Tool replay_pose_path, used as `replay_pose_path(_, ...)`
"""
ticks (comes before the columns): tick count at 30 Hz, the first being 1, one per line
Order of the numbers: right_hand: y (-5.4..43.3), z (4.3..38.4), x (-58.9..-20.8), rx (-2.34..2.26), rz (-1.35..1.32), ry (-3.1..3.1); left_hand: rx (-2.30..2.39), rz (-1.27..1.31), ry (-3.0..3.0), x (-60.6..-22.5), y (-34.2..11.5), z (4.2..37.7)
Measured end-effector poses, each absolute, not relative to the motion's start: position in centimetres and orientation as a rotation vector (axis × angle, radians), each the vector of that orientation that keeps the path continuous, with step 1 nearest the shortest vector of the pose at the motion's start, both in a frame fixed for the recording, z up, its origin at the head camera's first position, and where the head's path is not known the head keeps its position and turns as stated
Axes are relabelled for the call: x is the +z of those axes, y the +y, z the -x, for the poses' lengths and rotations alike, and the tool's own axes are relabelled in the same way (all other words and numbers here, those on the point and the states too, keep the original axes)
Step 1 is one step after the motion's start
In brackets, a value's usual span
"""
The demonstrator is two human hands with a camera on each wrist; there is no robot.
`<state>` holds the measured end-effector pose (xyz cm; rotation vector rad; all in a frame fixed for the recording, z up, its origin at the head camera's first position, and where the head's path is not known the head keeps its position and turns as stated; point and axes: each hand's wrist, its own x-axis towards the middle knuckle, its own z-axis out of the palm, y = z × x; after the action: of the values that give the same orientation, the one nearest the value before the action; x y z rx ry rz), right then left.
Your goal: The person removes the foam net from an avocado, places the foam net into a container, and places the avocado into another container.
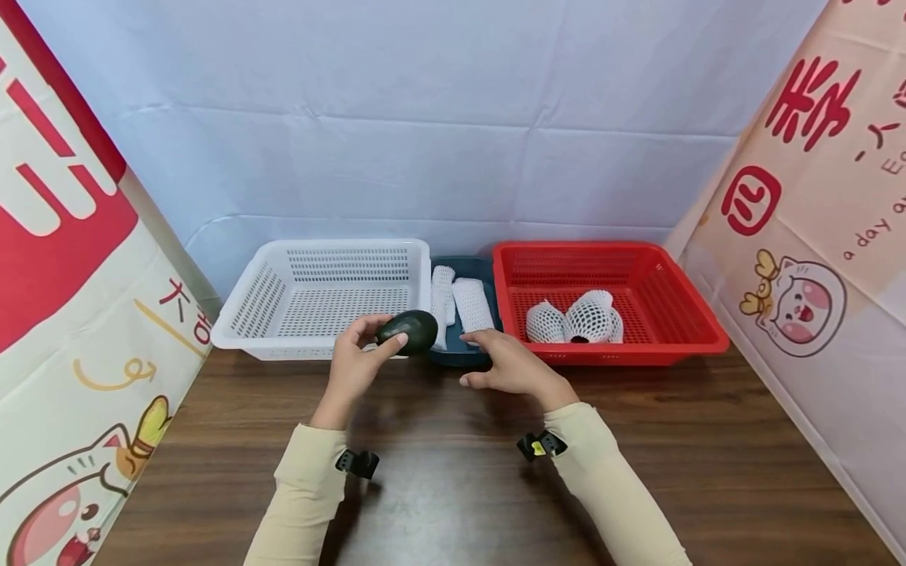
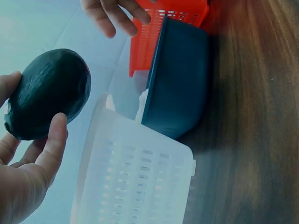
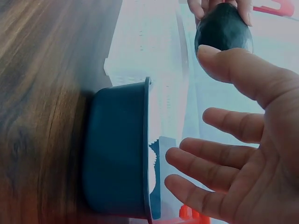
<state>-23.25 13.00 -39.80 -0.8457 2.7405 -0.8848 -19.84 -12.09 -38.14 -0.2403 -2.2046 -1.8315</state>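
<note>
A dark green avocado (image 1: 409, 332) is pinched between the thumb and fingers of my left hand (image 1: 357, 358), held up at the front right corner of the white basket (image 1: 244, 346). My right hand (image 1: 515, 364) holds nothing; its fingers are spread over the front of the dark blue bin (image 1: 460, 359). Inside that bin lie white foam net sleeves (image 1: 473, 305). In the right wrist view the avocado (image 3: 224, 35) shows beyond my right thumb. The left wrist view shows my left fingers supporting the avocado (image 2: 51, 93) from its sides and below.
To the right stands a red basket (image 1: 697, 346) holding several net-wrapped fruits (image 1: 591, 318). The baskets and bin stand side by side at the back of the brown wooden table (image 1: 453, 487). A pale cloth (image 1: 425, 157) hangs behind them, and printed cloths (image 1: 800, 236) flank both sides.
</note>
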Motion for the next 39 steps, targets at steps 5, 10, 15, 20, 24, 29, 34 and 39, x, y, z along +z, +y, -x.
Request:
replay_pose_path(5, 12.6, 23.5, -39.7, -0.878, 0.857, 2.731, -1.818, 0.195, -2.188, -38.0, -12.5, 20.1)
replay_pose_path(10, 12.5, 23.7, -39.9, -0.885, 0.893, 2.725, -1.804, 0.153, -2.174, -40.2, -14.0, 22.0)
replay_pose_path(15, 12.1, 24.0, -40.1, -0.891, 0.88, 2.72, -1.696, 0.16, -2.173, -41.4, -14.9, 23.2)
replay_pose_path(20, 11.4, 24.4, -40.1, -0.889, 0.881, 2.71, -1.527, 0.158, -2.213, -41.2, -15.3, 23.6)
replay_pose_path(24, 10.8, 24.8, -40.2, -0.866, 0.908, 2.698, -1.439, 0.183, -2.242, -41.0, -15.3, 23.8)
replay_pose_path(29, 10.4, 25.0, -40.3, -0.845, 0.935, 2.704, -1.375, 0.198, -2.296, -40.8, -15.2, 24.3)
replay_pose_path(34, 9.9, 25.1, -40.2, -0.787, 0.935, 2.747, -1.304, 0.174, -2.363, -40.8, -15.2, 25.0)
replay_pose_path(39, 9.4, 25.1, -39.8, -0.68, 0.905, 2.798, -1.224, 0.156, -2.462, -40.9, -15.4, 25.7)
